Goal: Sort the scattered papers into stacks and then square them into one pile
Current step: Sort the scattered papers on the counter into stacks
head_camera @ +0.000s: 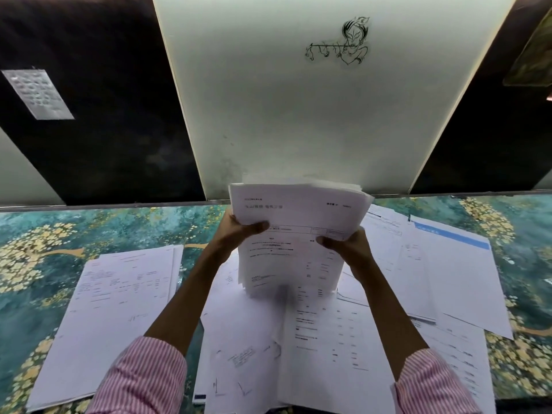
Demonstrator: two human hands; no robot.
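Above the loose sheets, the left hand and right hand curl their fingers round an upright stack. Its blurred lower edge perhaps touches them.

A shirt of fine pink-and-white stripes covers the upper arms. The left sleeve shows at seven o'clock, the right sleeve at five o'clock. Each ends in a loose edge at mid-forearm, with bare forearms up to the left hand and right hand.

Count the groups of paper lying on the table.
3: a left stack, a middle spread under the held bundle, a right spread; overlaps may hide more.
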